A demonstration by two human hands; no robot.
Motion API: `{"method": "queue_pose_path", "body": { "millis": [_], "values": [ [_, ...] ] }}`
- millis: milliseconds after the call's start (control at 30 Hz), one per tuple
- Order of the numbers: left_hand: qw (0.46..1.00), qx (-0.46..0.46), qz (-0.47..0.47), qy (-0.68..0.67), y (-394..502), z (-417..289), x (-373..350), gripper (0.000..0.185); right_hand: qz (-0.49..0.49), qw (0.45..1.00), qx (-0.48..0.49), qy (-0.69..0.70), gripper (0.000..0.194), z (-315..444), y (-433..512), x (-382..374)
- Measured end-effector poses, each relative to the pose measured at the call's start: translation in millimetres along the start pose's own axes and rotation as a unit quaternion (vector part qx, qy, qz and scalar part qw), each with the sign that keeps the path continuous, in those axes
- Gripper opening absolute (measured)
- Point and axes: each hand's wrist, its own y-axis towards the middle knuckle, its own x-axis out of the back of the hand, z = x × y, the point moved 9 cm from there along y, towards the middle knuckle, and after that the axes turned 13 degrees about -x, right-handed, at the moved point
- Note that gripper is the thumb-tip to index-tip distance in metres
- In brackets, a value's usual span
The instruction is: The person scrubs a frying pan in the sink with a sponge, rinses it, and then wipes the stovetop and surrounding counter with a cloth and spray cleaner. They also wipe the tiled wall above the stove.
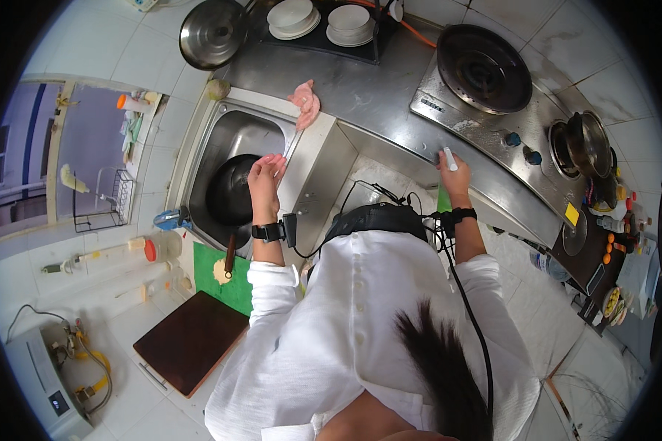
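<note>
My left hand (266,179) is raised over the right side of the steel sink (245,124), its fingers loosely bent and nothing visible in it. Below and beside it, a black frying pan (226,190) rests in the sink, its brown handle (231,253) reaching over the rim. My right hand (457,176) is closed around a white handle (449,159) near the counter's front edge. A flat green piece (444,198) shows below that hand; I cannot tell whether it joins the handle. A pink cloth (306,105) lies on the counter beside the sink.
A large dark pan (484,69) sits on the gas stove (458,116), right of the steel counter (380,91). White bowls and plates (292,19) stand at the back. Left are a green mat (209,270) and a brown board (193,342). Cables hang at my waist.
</note>
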Motion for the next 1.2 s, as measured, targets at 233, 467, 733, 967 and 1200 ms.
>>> {"method": "queue_pose_path", "body": {
  "millis": [233, 467, 733, 967, 1200],
  "values": [
    [1.0, -0.004, 0.007, 0.001, 10.8, -4.8, 21.2, 0.028, -0.016, 0.995, 0.084, -0.045, 0.042, 8.9, -12.4, -25.7],
    [1.0, -0.005, 0.025, -0.002, 24.8, -7.4, 40.7, 0.029, -0.03, 0.994, 0.006, 0.101, 0.038, 24.1, -18.2, -12.9],
    [0.999, -0.031, 0.024, -0.037, 47.8, -19.3, 70.2, 0.03, -0.133, 0.932, 0.108, 0.318, 0.036, 196.5, 10.8, 191.7],
    [0.998, -0.044, -0.005, -0.051, 52.0, -29.2, 96.6, 0.03, -0.318, 0.926, 0.117, 0.165, 0.035, 332.3, 48.0, 334.4],
    [0.996, -0.036, -0.054, -0.067, 45.1, -12.6, 136.5, 0.03, -0.344, 0.894, 0.206, 0.198, 0.04, 364.2, 61.4, 347.9]
  ]
}}
